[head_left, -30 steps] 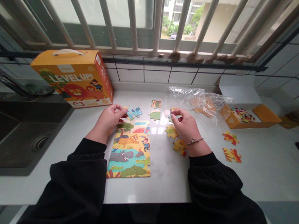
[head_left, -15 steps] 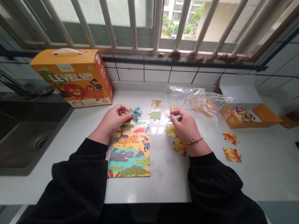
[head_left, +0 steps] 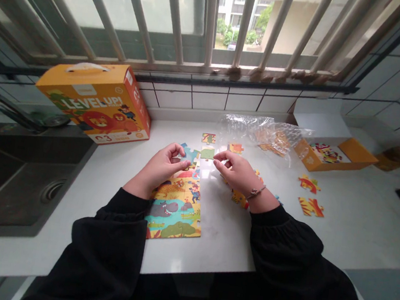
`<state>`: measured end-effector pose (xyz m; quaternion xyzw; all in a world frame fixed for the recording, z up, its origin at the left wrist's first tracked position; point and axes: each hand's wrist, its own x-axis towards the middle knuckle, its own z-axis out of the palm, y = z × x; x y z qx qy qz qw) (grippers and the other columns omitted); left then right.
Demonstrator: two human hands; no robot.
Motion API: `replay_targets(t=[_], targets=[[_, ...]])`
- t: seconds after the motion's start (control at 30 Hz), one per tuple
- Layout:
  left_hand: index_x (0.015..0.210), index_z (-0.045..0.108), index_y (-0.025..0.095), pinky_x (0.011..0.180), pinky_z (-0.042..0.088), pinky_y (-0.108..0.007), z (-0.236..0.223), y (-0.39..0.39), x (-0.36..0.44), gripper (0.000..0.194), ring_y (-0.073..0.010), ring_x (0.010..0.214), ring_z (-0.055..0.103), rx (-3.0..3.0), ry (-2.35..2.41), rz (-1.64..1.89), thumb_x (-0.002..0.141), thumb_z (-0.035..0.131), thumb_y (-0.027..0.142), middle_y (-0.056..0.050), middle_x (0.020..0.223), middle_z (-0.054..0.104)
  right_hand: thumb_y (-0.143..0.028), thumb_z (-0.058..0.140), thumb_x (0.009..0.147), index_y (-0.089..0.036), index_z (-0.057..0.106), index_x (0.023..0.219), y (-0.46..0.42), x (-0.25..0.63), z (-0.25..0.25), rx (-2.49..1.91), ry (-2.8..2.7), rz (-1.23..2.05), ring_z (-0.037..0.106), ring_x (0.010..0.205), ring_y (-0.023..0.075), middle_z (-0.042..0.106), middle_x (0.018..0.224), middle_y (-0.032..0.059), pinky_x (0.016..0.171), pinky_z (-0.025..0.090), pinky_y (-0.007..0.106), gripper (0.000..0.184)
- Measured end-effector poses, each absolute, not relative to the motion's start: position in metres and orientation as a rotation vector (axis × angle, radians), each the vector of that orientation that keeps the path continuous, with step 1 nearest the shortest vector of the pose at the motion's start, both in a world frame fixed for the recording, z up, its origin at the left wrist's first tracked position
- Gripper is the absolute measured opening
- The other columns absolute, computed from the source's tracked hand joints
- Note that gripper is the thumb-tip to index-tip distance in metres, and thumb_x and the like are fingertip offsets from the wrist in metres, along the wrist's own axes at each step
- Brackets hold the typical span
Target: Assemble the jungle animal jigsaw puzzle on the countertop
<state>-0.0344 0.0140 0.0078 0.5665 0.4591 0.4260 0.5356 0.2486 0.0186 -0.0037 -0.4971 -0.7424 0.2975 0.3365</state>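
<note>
My left hand point(head_left: 158, 170) is shut on a blue jigsaw piece point(head_left: 189, 156), holding it just above the top edge of a partly assembled animal-scene puzzle point(head_left: 174, 218). My right hand point(head_left: 236, 173) wears a bracelet, and its fingertips are next to a green piece point(head_left: 207, 153); it appears to hold nothing. An orange piece point(head_left: 235, 148) lies beyond these fingers. More loose pieces point(head_left: 239, 199) are partly hidden under my right wrist. Two red-and-yellow pieces point(head_left: 310, 207) lie farther right, and a small piece point(head_left: 208, 138) lies near the back.
An orange "Level Up!" puzzle box point(head_left: 94, 101) stands at the back left of the white counter point(head_left: 225, 237). A clear plastic bag point(head_left: 264, 134) holds pieces, and an open orange box point(head_left: 327, 153) sits back right. A dark sink point(head_left: 15, 180) lies left.
My hands have moved closer together. The blue piece has shifted right with my left hand, and my right hand has moved left, away from the orange piece, which now lies on the counter.
</note>
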Motion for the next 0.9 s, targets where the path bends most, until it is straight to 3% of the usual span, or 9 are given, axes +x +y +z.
replay_targets(t=[0.13,0.3,0.4,0.5,0.63,0.77,0.9], targets=[[0.086,0.055,0.024,0.065,0.05,-0.026,0.009,0.009,-0.021,0.044,-0.0131,0.069,0.061,1.448,1.053,0.985,0.081,0.096,0.039,0.004,0.079,0.059,-0.049,0.067,0.103,-0.024,0.075,0.116,0.014,0.238,-0.005,-1.231,-1.937,0.926,0.069,0.081,0.0186,0.082,0.107,0.0049,0.078,0.055,0.034,0.029],[0.084,0.055,0.024,0.068,0.05,-0.028,0.004,0.007,-0.016,0.042,-0.0144,0.069,0.061,1.466,0.997,0.928,0.084,0.093,0.041,0.003,0.079,0.062,-0.055,0.063,0.104,-0.024,0.066,0.095,0.011,0.231,-0.008,-1.165,-1.889,1.124,0.065,0.073,0.0176,0.074,0.083,0.0013,0.07,0.05,0.031,0.033],[0.092,0.062,0.024,0.078,0.058,-0.034,0.0,0.012,-0.022,0.031,-0.0204,0.084,0.071,1.552,1.093,0.964,0.09,0.087,0.043,-0.004,0.094,0.073,-0.055,0.061,0.103,-0.025,0.063,0.089,0.012,0.231,-0.008,-1.183,-1.878,1.106,0.063,0.071,0.0172,0.071,0.08,0.0005,0.068,0.048,0.031,0.033],[0.107,0.07,0.023,0.099,0.059,-0.045,-0.004,0.022,-0.036,0.018,-0.0302,0.111,0.073,1.816,1.476,1.018,0.096,0.077,0.036,-0.012,0.115,0.077,-0.052,0.061,0.102,-0.025,0.062,0.089,0.014,0.234,-0.008,-1.236,-1.852,1.053,0.064,0.07,0.0183,0.072,0.078,0.001,0.068,0.049,0.031,0.03],[0.129,0.071,0.017,0.128,0.042,-0.053,-0.015,0.037,-0.055,0.038,-0.0413,0.141,0.06,2.025,1.927,0.876,0.093,0.076,0.029,-0.022,0.141,0.069,-0.049,0.063,0.101,-0.025,0.064,0.095,0.015,0.235,-0.009,-1.256,-1.83,1.072,0.068,0.071,0.0191,0.076,0.08,0.0018,0.068,0.051,0.032,0.024],[0.143,0.068,0.012,0.13,0.034,-0.063,-0.024,0.046,-0.06,0.063,-0.0515,0.147,0.053,2.031,2.078,0.634,0.092,0.079,0.048,-0.029,0.156,0.06,-0.045,0.067,0.101,-0.024,0.066,0.103,0.014,0.235,-0.012,-1.257,-1.859,1.092,0.071,0.074,0.0192,0.08,0.085,0.0033,0.069,0.051,0.031,0.021],[0.146,0.069,0.018,0.129,0.029,-0.07,-0.025,0.048,-0.055,0.069,-0.0536,0.15,0.05,2.029,2.123,0.556,0.093,0.078,0.062,-0.028,0.161,0.057,-0.041,0.067,0.102,-0.023,0.068,0.107,0.015,0.234,-0.014,-1.287,-1.889,1.089,0.073,0.076,0.0192,0.083,0.091,0.0052,0.068,0.051,0.03,0.019]])
